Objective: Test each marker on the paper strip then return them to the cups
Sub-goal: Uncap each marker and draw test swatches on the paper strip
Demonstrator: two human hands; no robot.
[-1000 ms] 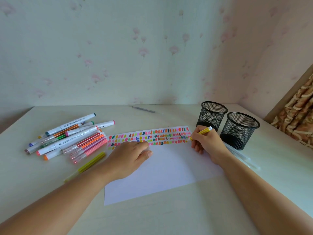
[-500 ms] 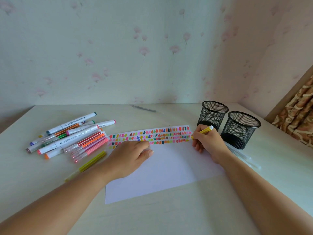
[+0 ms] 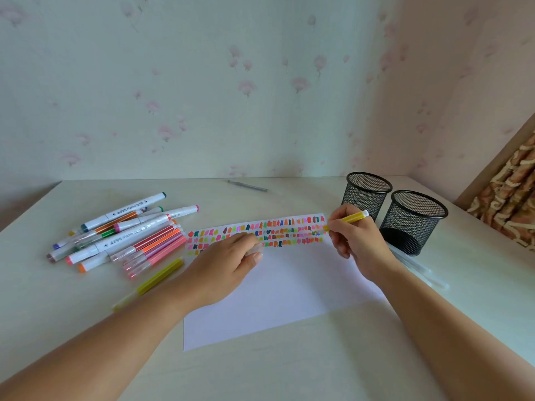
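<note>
Yellow marker is gripped in right hand, tip at strip's right end, as 0.5 s earlier. Strip is pinned flat by left hand, w/ a clear cap now tucked under fingers. Cups unchanged beside right hand.

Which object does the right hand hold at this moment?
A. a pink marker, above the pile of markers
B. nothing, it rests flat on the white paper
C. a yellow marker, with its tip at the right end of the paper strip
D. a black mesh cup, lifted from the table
C: the right hand grips a yellow marker whose tip meets the right end of the paper strip covered in colour swatches.
</note>
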